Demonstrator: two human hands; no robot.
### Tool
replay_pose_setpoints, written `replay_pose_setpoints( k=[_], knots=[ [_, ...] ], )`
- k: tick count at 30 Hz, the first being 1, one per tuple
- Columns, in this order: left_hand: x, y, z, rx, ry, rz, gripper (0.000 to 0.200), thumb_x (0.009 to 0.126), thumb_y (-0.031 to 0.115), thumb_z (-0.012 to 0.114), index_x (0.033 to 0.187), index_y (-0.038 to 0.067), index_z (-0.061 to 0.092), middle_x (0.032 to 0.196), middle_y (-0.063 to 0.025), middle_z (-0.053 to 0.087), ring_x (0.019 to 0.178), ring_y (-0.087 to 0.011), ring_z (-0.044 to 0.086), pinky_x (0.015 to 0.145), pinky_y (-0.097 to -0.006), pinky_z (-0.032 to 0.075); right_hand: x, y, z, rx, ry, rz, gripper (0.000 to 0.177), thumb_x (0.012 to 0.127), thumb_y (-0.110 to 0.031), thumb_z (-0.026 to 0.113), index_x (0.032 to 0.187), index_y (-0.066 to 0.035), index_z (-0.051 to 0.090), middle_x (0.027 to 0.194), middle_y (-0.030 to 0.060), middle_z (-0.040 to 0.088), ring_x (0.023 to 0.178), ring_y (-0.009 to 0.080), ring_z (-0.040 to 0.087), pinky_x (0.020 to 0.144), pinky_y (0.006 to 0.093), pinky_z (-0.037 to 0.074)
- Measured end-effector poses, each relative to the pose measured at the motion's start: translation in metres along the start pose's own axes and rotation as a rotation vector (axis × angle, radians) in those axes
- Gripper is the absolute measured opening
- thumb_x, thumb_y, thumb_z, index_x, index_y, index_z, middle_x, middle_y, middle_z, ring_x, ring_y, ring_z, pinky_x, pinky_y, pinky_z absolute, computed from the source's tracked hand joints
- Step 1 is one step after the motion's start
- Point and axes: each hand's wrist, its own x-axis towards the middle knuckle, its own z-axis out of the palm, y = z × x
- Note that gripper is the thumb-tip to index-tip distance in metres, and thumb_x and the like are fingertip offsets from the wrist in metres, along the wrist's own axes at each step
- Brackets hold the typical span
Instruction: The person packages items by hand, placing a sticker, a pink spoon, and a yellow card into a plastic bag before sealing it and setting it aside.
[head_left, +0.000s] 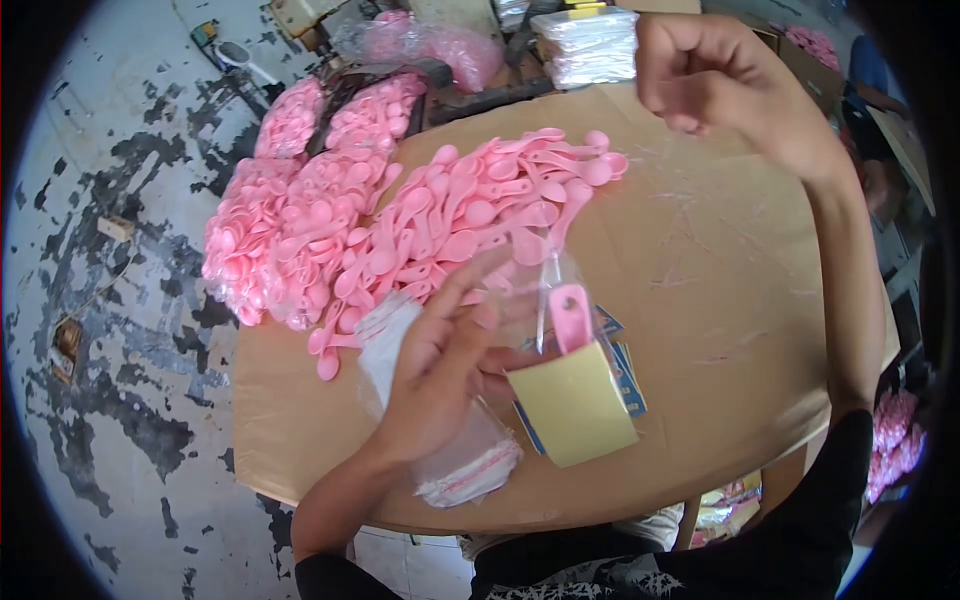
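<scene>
My left hand [440, 370] pinches a clear plastic bag [530, 270] over the near middle of the table. Inside the bag are a pink spoon [571, 318], its holed handle end showing, and a yellowish card [575, 405] in front of it. Blue printed cards [628, 380] lie beneath. A stack of clear bags [465, 465] rests under my left hand and wrist. My right hand [715, 85] is raised over the far right of the table, its fingers curled; whether something small is between them cannot be made out. Loose pink spoons [440, 215] are heaped beyond my left hand.
Bags packed with pink spoons [270, 235] stand along the table's left edge. Wrapped clear packs [588, 50] sit at the far edge. Thin plastic strips [700, 230] are scattered on the brown paper-covered table [720, 400]. Part of another person [870, 75] shows at the far right.
</scene>
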Motion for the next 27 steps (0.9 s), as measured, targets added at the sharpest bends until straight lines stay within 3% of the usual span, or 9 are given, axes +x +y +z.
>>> replay_pose_setpoints(
  k=[1,4,7,10,14,17,20,23,27],
  knots=[
    [0.003,0.003,0.007,0.000,0.063,0.024,0.047,0.102,0.018,0.034,0.144,-0.001,0.023,0.127,-0.0233,0.055,0.088,-0.0305,0.070,0.066,-0.0337,0.062,-0.004,0.011,-0.017,0.077,-0.102,0.076,0.009,0.081,-0.009,0.056,0.078,-0.001,0.055,0.069,-0.0019,0.050,0.059,0.0061,0.045,0.056,0.0223,0.038],
    [0.006,0.001,0.002,0.050,0.044,-0.013,0.045,0.103,0.019,0.033,0.142,-0.002,0.027,0.126,-0.0231,0.055,0.089,-0.0296,0.070,0.067,-0.0338,0.061,-0.035,0.069,-0.027,-0.137,-0.312,0.388,0.013,0.080,-0.007,0.063,0.090,0.000,0.064,0.079,0.0050,0.063,0.070,0.0130,0.058,0.065,0.0278,0.045],
    [0.004,0.001,0.001,0.043,0.007,-0.054,0.042,0.103,0.020,0.035,0.141,0.002,0.032,0.124,-0.0160,0.057,0.093,-0.0248,0.069,0.071,-0.0323,0.060,-0.059,0.087,-0.025,-1.248,0.052,-0.132,0.019,0.079,-0.007,0.067,0.097,-0.003,0.067,0.087,0.0084,0.068,0.075,0.0192,0.062,0.069,0.0306,0.046],
    [0.003,-0.004,0.001,0.016,-0.006,-0.052,0.039,0.104,0.020,0.035,0.139,0.003,0.036,0.122,-0.0130,0.058,0.093,-0.0207,0.068,0.073,-0.0308,0.059,-0.051,0.025,-0.020,-0.866,-0.007,0.329,0.022,0.080,-0.010,0.066,0.100,-0.004,0.067,0.090,0.0103,0.070,0.083,0.0227,0.064,0.074,0.0333,0.050],
    [-0.001,-0.008,0.001,0.116,0.013,-0.041,0.037,0.104,0.020,0.036,0.136,0.003,0.038,0.123,-0.0144,0.058,0.092,-0.0181,0.067,0.074,-0.0279,0.058,-0.071,0.037,0.029,-0.341,0.084,0.146,0.023,0.087,-0.013,0.066,0.108,-0.004,0.065,0.091,0.0097,0.070,0.078,0.0167,0.065,0.069,0.0317,0.051],
    [-0.001,-0.004,0.007,0.196,0.006,-0.034,0.035,0.103,0.021,0.035,0.133,0.003,0.039,0.122,-0.0168,0.059,0.091,-0.0292,0.069,0.075,-0.0342,0.058,-0.071,0.012,0.069,-0.093,-0.095,0.211,0.024,0.089,-0.008,0.065,0.112,-0.001,0.063,0.087,0.0087,0.070,0.073,0.0090,0.062,0.065,0.0271,0.050],
    [-0.003,-0.003,0.016,0.250,0.070,-0.020,0.036,0.103,0.021,0.037,0.135,0.005,0.037,0.115,-0.0164,0.063,0.088,-0.0231,0.069,0.074,-0.0318,0.057,-0.074,0.002,0.093,0.093,-0.112,0.227,0.025,0.089,-0.007,0.066,0.113,0.000,0.063,0.084,0.0071,0.070,0.069,0.0055,0.060,0.062,0.0227,0.049],
    [-0.004,0.000,0.024,0.128,0.081,-0.027,0.034,0.103,0.023,0.043,0.129,0.002,0.046,0.115,-0.0132,0.063,0.093,-0.0117,0.064,0.073,-0.0225,0.052,-0.077,0.004,0.100,0.207,-0.042,0.303,0.026,0.088,-0.006,0.068,0.113,-0.001,0.063,0.082,0.0051,0.069,0.069,0.0042,0.060,0.062,0.0209,0.049],
    [0.001,-0.019,0.011,0.131,0.051,-0.080,0.034,0.102,0.025,0.048,0.119,-0.001,0.059,0.101,-0.0047,0.065,0.089,-0.0066,0.061,0.074,-0.0211,0.050,-0.079,0.014,0.109,0.303,0.038,0.315,0.027,0.087,-0.004,0.068,0.114,-0.002,0.063,0.084,0.0046,0.069,0.073,0.0042,0.061,0.067,0.0220,0.051]
  ],
)
